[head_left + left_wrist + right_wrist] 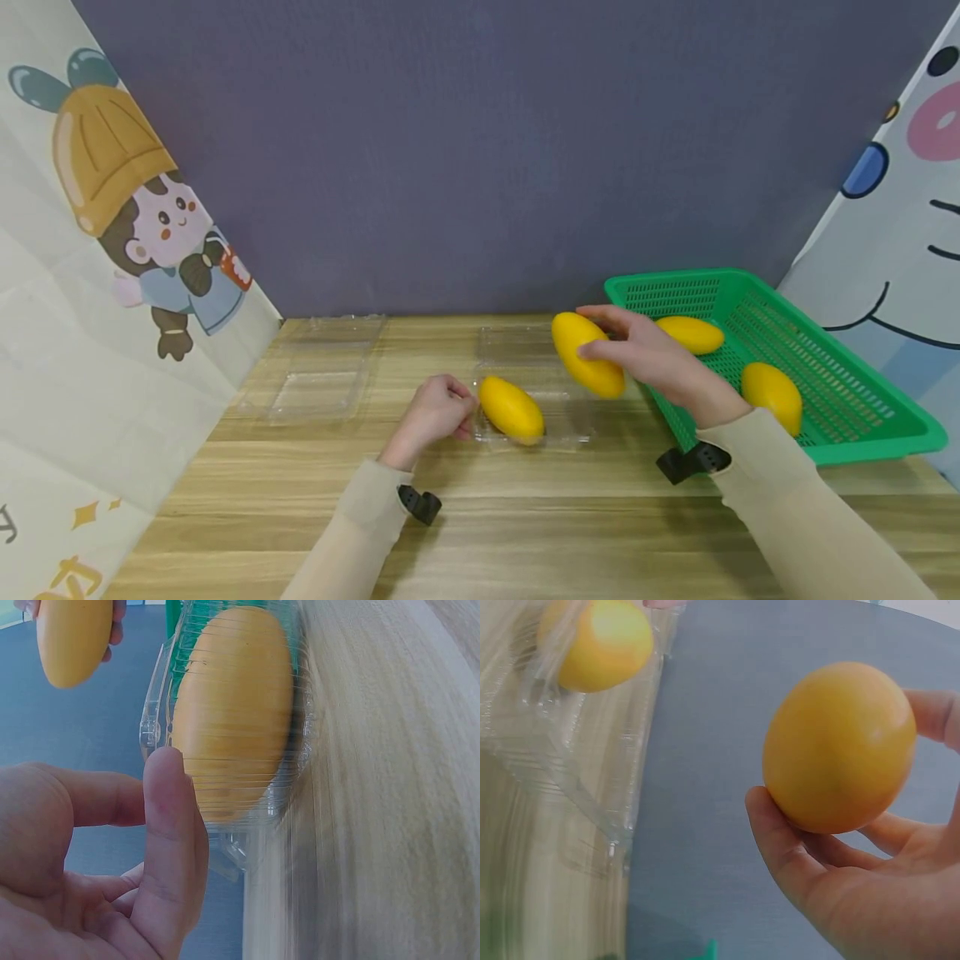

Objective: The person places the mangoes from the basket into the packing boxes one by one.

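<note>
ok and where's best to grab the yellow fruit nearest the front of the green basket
Probably across the middle of the yellow fruit, coming from above. It lies on its side, longer than it is wide, so spanning its shorter width should be surer than taking a rounded end. The green basket walls it in, so the open top looks the easiest way in.

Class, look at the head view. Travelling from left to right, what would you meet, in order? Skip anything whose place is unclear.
Cartoon figure → empty clear container → left hand → lower yellow fruit → raised yellow fruit → green basket.
</note>
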`<state>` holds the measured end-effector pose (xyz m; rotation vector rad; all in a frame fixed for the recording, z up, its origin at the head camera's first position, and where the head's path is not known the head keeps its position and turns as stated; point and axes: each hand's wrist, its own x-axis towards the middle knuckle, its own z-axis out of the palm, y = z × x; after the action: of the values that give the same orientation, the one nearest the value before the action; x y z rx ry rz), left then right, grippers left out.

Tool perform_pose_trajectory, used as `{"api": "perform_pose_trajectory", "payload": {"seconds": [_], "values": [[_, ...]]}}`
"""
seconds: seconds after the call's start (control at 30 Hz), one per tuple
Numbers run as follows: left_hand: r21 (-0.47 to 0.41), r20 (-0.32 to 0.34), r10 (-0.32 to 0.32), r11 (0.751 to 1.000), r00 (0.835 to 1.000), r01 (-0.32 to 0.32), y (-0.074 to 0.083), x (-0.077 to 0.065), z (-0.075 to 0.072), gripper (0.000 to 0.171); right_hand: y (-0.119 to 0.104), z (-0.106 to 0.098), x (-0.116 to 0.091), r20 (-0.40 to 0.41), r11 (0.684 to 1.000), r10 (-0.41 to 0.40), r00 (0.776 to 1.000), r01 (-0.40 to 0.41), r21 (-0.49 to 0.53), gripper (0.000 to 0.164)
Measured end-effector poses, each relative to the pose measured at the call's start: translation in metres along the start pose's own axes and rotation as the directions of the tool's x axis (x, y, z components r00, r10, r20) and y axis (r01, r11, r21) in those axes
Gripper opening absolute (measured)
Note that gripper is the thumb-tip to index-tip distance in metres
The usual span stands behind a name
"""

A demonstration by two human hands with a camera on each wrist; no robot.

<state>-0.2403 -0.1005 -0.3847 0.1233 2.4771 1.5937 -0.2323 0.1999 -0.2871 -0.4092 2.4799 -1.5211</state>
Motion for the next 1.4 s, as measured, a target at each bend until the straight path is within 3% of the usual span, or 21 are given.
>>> {"api": "perform_pose_trajectory", "payload": {"seconds": [1.1, 1.4], "values": [[0.002, -0.001, 0.002, 1.000, 1.000, -0.002, 0.002, -0.002, 0.000, 0.015, 0.033, 0.039, 0.018, 0.021, 0.999, 0.033, 0.999, -0.032, -0.033, 0.069], [0.002, 0.002, 0.007, 1.000, 1.000, -0.007, 0.004, -0.003, 0.000, 0.015, 0.043, 0.054, 0.023, -0.021, 0.989, -0.002, 1.000, -0.001, -0.145, 0.069]]}}
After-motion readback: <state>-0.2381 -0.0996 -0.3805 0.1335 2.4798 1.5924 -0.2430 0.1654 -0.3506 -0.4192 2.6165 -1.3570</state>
